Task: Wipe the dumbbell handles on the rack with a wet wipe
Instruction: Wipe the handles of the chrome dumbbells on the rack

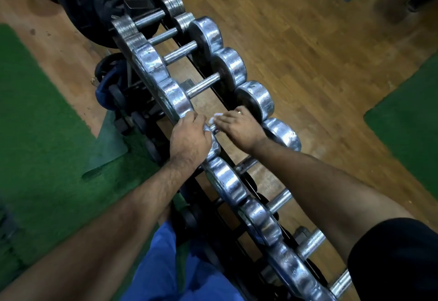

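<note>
A row of chrome dumbbells lies across a black rack [222, 101] that runs from the top left to the bottom right. My left hand [189, 137] grips the near end plate [214, 146] of one dumbbell in the middle of the row. My right hand [239, 127] is wrapped over that dumbbell's handle [214, 129], with a white wet wipe [216, 117] held between its fingers and the bar. Most of the handle is hidden under my right hand. The neighbouring handle [201, 86] further up the rack is bare.
Large black weight plates [106, 4] stand at the rack's far end. Smaller plates on a blue-rimmed holder [106, 84] sit left of the rack. Green mats [42, 120] lie on the wooden floor [308, 51] on both sides. My blue trouser leg [170, 265] is at the bottom.
</note>
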`<state>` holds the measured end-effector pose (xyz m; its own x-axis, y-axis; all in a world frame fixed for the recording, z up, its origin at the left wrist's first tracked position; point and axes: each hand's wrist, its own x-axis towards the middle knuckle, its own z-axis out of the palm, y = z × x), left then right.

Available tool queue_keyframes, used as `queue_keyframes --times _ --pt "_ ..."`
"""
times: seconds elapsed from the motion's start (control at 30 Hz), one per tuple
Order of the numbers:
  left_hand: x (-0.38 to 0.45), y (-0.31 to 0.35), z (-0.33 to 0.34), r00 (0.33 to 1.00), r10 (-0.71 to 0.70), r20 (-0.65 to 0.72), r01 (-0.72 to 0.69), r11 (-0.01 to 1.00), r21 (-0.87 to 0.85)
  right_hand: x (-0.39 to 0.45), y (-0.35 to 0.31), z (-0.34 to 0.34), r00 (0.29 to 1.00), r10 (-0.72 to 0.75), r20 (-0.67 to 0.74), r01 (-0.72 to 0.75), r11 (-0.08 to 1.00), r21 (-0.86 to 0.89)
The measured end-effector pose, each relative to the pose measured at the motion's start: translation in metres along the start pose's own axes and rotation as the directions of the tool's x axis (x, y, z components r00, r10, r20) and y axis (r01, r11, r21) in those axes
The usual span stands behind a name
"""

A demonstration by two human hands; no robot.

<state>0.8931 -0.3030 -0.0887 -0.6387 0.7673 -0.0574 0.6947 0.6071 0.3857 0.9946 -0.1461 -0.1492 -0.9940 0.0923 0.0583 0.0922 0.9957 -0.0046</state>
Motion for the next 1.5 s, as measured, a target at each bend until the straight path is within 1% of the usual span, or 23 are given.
queue_keyframes --times 0.07,0.13,0.27,0.3,0.37,0.47,0.53,0.63,0.73,0.83,0.97,1.07,1.1,1.13,1.17,1.2,1.23,1.27,1.3,1.33,1.37,1.43,1.5 --pt "-0.001 0.001 0.001 1.000 0.007 -0.005 -0.007 1.000 0.010 -0.003 0.012 -0.001 0.993 0.114 0.021 -0.113 0.993 -0.021" --pt "0.000 0.002 0.000 1.000 0.011 -0.007 -0.010 1.000 0.025 0.000 0.014 -0.005 0.984 0.168 0.056 -0.166 0.986 -0.031" --pt "0.000 0.005 0.002 1.000 0.008 -0.012 -0.007 0.997 0.082 0.003 -0.015 0.007 0.999 -0.010 0.037 0.010 1.000 0.018" --pt "0.000 0.005 0.003 1.000 0.019 -0.010 -0.018 0.995 0.095 0.003 -0.015 0.009 1.000 -0.017 0.025 0.016 1.000 0.017" --pt "-0.001 0.006 0.004 0.998 0.061 0.001 -0.060 0.991 0.116 0.002 -0.002 0.006 0.999 0.051 0.008 -0.051 0.999 -0.010" --pt "0.003 0.006 0.005 0.995 0.100 -0.010 -0.098 0.990 0.104 0.002 0.020 -0.004 0.972 0.216 0.095 -0.206 0.974 -0.098" --pt "0.007 0.006 0.004 0.996 0.091 0.013 -0.092 0.990 0.109 0.008 0.011 -0.008 0.968 0.221 0.122 -0.201 0.967 -0.156" --pt "0.011 0.009 0.005 0.995 0.085 0.044 -0.090 0.990 0.112 0.011 -0.012 -0.001 0.980 0.119 0.160 -0.096 0.985 -0.146" --pt "0.014 0.009 0.005 0.992 0.105 0.074 -0.112 0.988 0.108 0.007 0.001 -0.005 0.974 0.200 0.105 -0.183 0.971 -0.152" --pt "0.017 0.003 0.006 0.989 0.118 0.083 -0.126 0.988 0.090 0.008 0.010 -0.012 0.946 0.285 0.153 -0.253 0.947 -0.196" --pt "0.016 -0.004 0.010 0.989 0.130 0.073 -0.134 0.990 0.041 0.007 -0.002 -0.017 0.941 0.300 0.155 -0.283 0.951 -0.122" --pt "0.016 -0.005 0.013 0.988 0.139 0.073 -0.141 0.990 0.020 -0.003 -0.007 -0.017 0.888 0.457 0.046 -0.458 0.888 0.030" --pt "0.016 -0.006 0.014 0.988 0.142 0.063 -0.143 0.990 0.011 -0.005 -0.014 -0.019 0.830 0.558 0.010 -0.554 0.822 0.129" --pt "0.015 -0.007 0.015 0.988 0.144 0.055 -0.144 0.990 0.000 -0.004 -0.023 -0.021 0.741 0.672 0.000 -0.653 0.720 0.233" --pt "0.016 -0.007 0.016 0.988 0.146 0.050 -0.146 0.989 -0.010 -0.001 -0.032 -0.022 0.612 0.791 0.017 -0.750 0.573 0.332" --pt "0.016 -0.007 0.016 0.987 0.150 0.049 -0.150 0.989 -0.016 0.003 -0.039 -0.020 0.452 0.888 0.082 -0.821 0.378 0.428" --pt "0.016 -0.008 0.017 0.987 0.156 0.048 -0.155 0.988 -0.019 0.008 -0.045 -0.017 0.283 0.942 0.179 -0.839 0.153 0.521" --pt "0.016 -0.008 0.017 0.985 0.163 0.049 -0.162 0.987 -0.021 0.014 -0.050 -0.012 0.140 0.950 0.280 -0.794 -0.061 0.604" --pt "0.016 -0.008 0.017 0.984 0.170 0.053 -0.169 0.985 -0.023 0.019 -0.054 -0.008 0.045 0.933 0.358 -0.691 -0.229 0.686" --pt "0.016 -0.009 0.017 0.983 0.174 0.053 -0.173 0.985 -0.024 0.024 -0.054 -0.007 0.001 0.905 0.425 -0.549 -0.354 0.757" --pt "0.016 -0.009 0.016 0.982 0.179 0.054 -0.178 0.984 -0.026 0.029 -0.052 -0.008 -0.015 0.865 0.502 -0.406 -0.464 0.787" --pt "0.016 -0.011 0.015 0.979 0.194 0.067 -0.193 0.981 -0.020 0.034 -0.046 -0.014 0.027 0.763 0.646 -0.189 -0.631 0.753" --pt "0.017 -0.013 0.016 0.974 0.211 0.079 -0.211 0.977 -0.008 0.035 -0.040 -0.019 0.021 0.680 0.733 -0.026 -0.732 0.680"
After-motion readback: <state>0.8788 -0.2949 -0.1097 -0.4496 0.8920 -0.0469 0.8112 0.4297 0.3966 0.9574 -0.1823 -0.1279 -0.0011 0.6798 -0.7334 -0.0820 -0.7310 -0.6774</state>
